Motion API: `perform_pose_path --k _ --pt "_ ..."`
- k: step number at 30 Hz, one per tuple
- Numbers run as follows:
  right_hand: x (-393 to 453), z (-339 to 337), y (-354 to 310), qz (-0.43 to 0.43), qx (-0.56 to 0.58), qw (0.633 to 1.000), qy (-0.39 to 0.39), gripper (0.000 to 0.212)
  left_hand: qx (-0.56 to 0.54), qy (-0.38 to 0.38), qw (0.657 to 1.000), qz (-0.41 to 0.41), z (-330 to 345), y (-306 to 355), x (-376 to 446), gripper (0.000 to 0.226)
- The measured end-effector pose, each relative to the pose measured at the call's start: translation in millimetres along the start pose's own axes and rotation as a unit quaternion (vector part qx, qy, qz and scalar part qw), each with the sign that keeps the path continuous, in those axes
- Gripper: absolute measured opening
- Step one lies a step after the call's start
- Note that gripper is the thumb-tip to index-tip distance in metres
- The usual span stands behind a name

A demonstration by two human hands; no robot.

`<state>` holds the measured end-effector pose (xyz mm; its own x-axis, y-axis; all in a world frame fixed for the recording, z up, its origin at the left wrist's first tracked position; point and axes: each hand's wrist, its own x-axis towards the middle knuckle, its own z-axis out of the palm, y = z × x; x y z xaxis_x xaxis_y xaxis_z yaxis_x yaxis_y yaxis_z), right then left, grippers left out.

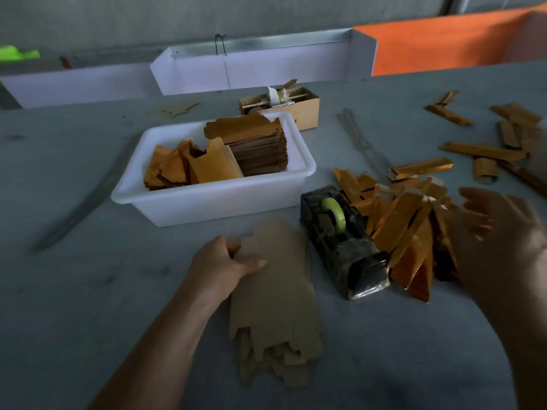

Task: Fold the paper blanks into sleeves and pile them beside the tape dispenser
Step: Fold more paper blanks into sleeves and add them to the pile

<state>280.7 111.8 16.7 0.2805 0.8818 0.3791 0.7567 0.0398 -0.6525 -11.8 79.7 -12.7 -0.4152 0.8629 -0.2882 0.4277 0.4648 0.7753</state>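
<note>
Blanks (275, 309) lie fanned in a loose stack on the table (88, 291), just left of the tape dispenser (340, 241). The left hand (220, 266) holds the stack's far edge, thumb curled on top. The right hand (503, 241) hovers over the heap of gold sleeves (408, 229) touching the dispenser's right side, its fingers (476, 199) spread and holding nothing, though blurred. I'd worry a careless pull drags several blanks at once, or a sweeping wrist scatters the heap. Behind the dispenser a white tub (213, 199) of more blanks crowds the reach; farther back a cardboard box (307, 110), and to the far right loose strips (485, 150).
</note>
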Motion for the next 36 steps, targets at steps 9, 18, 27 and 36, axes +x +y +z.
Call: perform_pose_path --k 9,18,27,36 --pt "-40.8 -12.7 -36.8 -0.115 0.125 0.985 -0.009 0.011 -0.165 0.082 0.982 0.052 -8.3 6.2 -5.8 0.018" --pt "-80.8 0.2 -73.7 0.010 0.258 0.941 -0.219 0.044 -0.298 -0.031 0.939 0.170 -10.7 52.7 -48.6 0.039" --pt "-88.2 9.6 -66.5 0.236 0.461 0.801 -0.300 0.028 -0.293 -0.176 0.938 0.063 13.2 42.0 -79.2 0.050" --pt "-93.6 9.5 -60.1 0.168 0.393 0.862 -0.272 0.006 -0.238 -0.115 0.961 0.081 24.3 39.6 -90.9 0.044"
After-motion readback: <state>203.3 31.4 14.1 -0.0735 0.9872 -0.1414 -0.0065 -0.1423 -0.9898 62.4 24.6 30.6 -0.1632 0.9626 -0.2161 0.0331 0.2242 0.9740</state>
